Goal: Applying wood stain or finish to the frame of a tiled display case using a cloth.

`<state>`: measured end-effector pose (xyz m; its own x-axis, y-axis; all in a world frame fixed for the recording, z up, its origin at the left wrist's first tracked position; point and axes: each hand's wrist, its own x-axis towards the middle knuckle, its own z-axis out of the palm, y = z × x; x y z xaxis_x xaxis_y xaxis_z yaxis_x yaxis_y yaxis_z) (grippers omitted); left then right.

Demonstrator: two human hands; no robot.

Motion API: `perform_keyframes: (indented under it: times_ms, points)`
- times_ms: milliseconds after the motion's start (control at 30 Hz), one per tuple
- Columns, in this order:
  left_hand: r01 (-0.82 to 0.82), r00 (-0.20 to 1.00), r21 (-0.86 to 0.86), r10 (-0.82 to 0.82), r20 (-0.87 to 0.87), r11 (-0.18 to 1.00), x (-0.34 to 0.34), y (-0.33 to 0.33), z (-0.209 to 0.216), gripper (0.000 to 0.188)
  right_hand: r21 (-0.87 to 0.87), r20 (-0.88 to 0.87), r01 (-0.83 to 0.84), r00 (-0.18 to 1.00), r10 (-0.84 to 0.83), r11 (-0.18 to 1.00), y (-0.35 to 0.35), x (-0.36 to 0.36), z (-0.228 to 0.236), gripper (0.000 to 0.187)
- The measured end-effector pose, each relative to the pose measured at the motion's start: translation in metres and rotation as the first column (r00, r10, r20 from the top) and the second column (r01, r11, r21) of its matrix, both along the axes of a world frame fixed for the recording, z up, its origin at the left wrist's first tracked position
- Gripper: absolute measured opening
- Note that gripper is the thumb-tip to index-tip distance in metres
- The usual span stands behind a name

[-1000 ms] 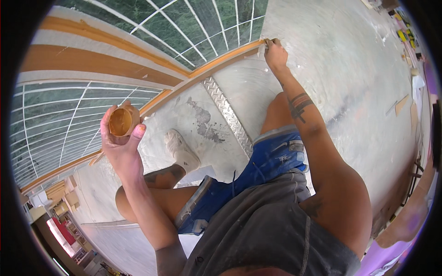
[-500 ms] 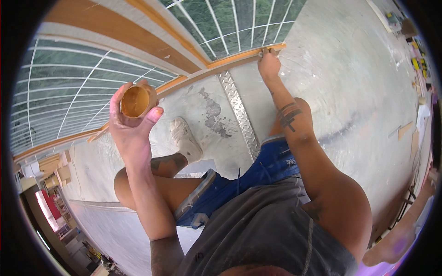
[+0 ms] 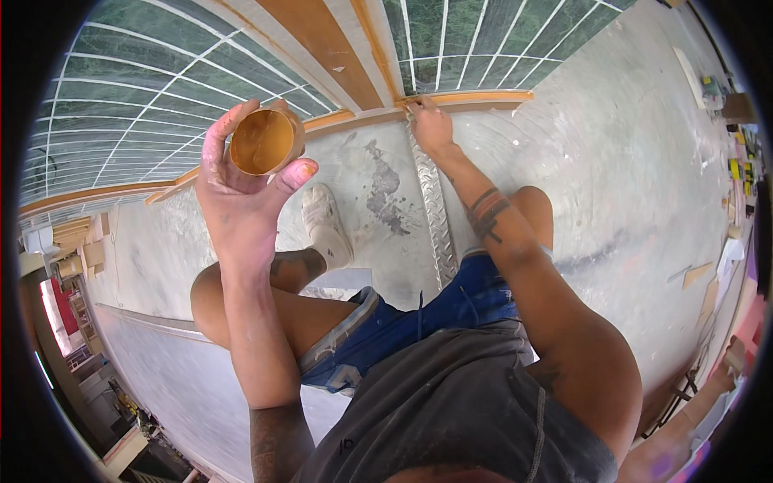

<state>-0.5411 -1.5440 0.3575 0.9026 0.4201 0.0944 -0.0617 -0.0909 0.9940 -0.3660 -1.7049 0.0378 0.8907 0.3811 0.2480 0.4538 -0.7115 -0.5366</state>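
My left hand [image 3: 241, 201] grips a small round cup [image 3: 262, 143], its mouth tilted toward me. Amber-brown liquid or residue coats the inside of the cup. Pinkish smears mark the fingers and thumb. Farther forward, my right hand [image 3: 429, 125] is closed against the orange-brown wooden strip [image 3: 483, 98] along the foot of the panels, close to the corner by the upright post [image 3: 342, 48]. Whatever its fingers pinch is hidden or too small to name.
Dark green panes with white grid lines [image 3: 153, 88] stand ahead on both sides of the post. A tread-patterned metal strip [image 3: 435, 217] crosses the grey floor [image 3: 636, 169], which has a dark stain [image 3: 386, 197]. My shoe [image 3: 320, 211] is left of it. Clutter lines the far right.
My right hand has slid left along the wooden strip, from near its right end to the corner by the post. The cup stays in my left hand, and the view has shifted.
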Motion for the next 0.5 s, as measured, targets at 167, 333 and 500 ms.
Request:
perform_keyframes:
  times_ms: [167,333,500]
  points:
    - [0.005,1.0,-0.006,-0.005,0.027,1.0,0.0,0.003,-0.005,0.077,-0.063,0.14,-0.147,0.978,0.154,0.987,0.002,0.015,-0.012,0.023]
    - [-0.005,1.0,-0.009,0.005,-0.006,1.0,0.0,0.001,0.0,0.077,-0.193,0.183,-0.14,0.967,0.176,0.971,-0.001,0.015,-0.016,0.019]
    - [-0.001,1.0,-0.015,0.001,0.023,1.0,0.002,0.002,-0.003,0.077,-0.231,0.159,0.034,0.987,0.004,0.972,-0.058,0.028,-0.021,0.02]
